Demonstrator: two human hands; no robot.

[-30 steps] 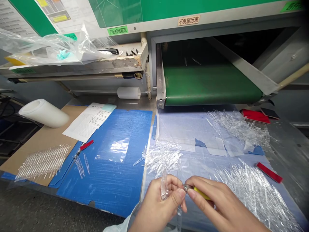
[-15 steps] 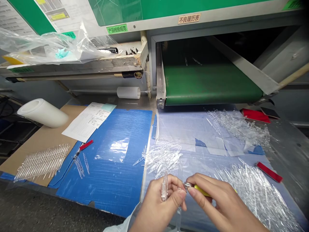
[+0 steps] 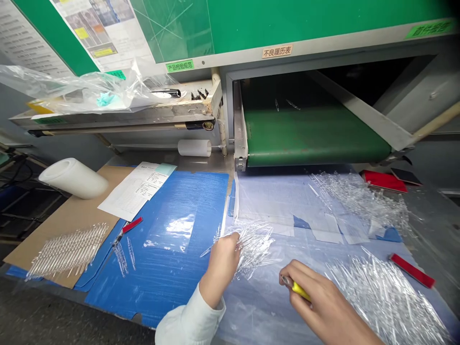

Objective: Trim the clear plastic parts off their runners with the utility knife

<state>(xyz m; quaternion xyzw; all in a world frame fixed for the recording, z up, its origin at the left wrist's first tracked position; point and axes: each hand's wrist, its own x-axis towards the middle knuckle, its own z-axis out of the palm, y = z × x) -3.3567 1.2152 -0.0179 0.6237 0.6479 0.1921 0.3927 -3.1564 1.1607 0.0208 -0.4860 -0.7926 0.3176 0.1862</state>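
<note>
At loose pieces (image 3: 257, 247), left hand (image 3: 223, 261) is reaching, grip hidden, right hand (image 3: 314, 294) clasping yellow tool (image 3: 301, 291), rows (image 3: 68, 251) apparently done, heap (image 3: 390, 299) remaining.

Your tool handle (image 3: 301, 290): yellow. Your sleeve (image 3: 190, 318): pale. Pieces (image 3: 257, 244): clear. Board (image 3: 161, 287): blue (whitish streaks). Conveyor belt (image 3: 316, 139): green. Cardboard (image 3: 72, 215): plain brown.

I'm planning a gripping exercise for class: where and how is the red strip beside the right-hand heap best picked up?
Pinch the red strip across its middle, probably best from above and its right: it looks long, narrow and flat-lying, with the clear heap close on its lower left.
</note>
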